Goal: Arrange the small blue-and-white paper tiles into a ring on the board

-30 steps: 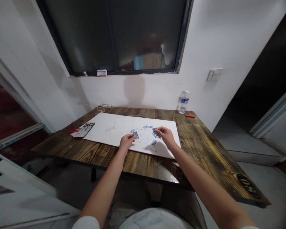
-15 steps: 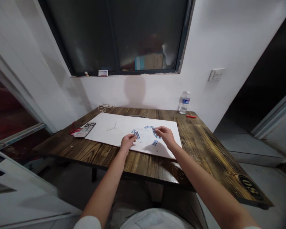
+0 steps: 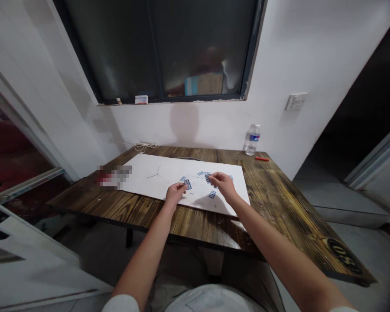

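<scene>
Several small blue-and-white cards (image 3: 212, 194) lie scattered on a large white sheet (image 3: 149, 173) spread over a wooden table (image 3: 273, 199). My left hand (image 3: 173, 193) is closed in a pinch on a small stack of these cards (image 3: 187, 184) just above the sheet. My right hand (image 3: 223, 184) is to the right of it, with its fingertips pinched on one card (image 3: 208, 177). The two hands are a short way apart over the loose cards.
A plastic water bottle (image 3: 252, 139) and a red pen (image 3: 261, 159) stand at the table's far right by the wall. A coiled cord (image 3: 143, 146) lies at the far left edge. A blurred flat object (image 3: 114, 177) rests left of the sheet. A window is above.
My right hand has drawn slightly left toward my left hand with a card in its fingertips. My left hand has stayed put.
</scene>
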A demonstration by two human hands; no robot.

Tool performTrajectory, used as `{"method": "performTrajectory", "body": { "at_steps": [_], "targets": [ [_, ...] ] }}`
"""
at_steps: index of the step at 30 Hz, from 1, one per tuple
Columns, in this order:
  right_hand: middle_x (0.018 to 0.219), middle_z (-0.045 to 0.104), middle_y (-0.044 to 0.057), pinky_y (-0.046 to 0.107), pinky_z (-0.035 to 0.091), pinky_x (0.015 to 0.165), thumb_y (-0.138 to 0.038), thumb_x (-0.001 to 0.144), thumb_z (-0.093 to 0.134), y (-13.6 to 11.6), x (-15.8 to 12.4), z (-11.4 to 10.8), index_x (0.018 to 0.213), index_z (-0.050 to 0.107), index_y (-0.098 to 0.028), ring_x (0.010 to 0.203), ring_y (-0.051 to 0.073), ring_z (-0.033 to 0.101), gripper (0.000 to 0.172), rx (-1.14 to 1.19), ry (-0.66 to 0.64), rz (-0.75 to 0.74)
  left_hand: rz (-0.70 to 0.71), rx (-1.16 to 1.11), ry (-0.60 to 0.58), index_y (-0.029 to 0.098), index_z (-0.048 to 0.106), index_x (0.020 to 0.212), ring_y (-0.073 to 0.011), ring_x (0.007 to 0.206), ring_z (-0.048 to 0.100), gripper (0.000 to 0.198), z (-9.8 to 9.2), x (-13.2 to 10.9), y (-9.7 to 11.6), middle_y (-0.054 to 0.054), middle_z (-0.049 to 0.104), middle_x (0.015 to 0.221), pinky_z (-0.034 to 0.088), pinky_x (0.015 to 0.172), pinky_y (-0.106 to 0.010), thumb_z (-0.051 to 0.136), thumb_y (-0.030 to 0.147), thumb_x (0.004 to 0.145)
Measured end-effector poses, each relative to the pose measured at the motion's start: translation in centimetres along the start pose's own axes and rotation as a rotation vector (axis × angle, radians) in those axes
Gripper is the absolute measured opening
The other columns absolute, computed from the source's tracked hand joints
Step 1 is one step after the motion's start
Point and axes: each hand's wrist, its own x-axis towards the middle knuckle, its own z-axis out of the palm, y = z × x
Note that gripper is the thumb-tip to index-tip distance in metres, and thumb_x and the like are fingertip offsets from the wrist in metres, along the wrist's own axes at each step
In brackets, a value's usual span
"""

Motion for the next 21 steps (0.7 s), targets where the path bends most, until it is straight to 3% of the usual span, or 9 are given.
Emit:
{"method": "performTrajectory", "body": {
  "at_steps": [21],
  "targets": [
    [0.051, 0.058, -0.001, 0.025, 0.033, 0.046, -0.050, 0.064, 0.071, 0.0, 0.0, 2.8, 0.067, 0.063, -0.018, 0.047, 0.011, 0.045, 0.033, -0.047, -0.052, -0.014, 0.028, 0.021, -0.005, 0.015, 0.069, 0.070, -0.0107, 0.057, 0.053, 0.038, 0.0, 0.0, 0.0, -0.002, 0.065, 0.065, 0.039, 0.049, -0.020, 0.077, 0.047, 0.050]
  ]
}}
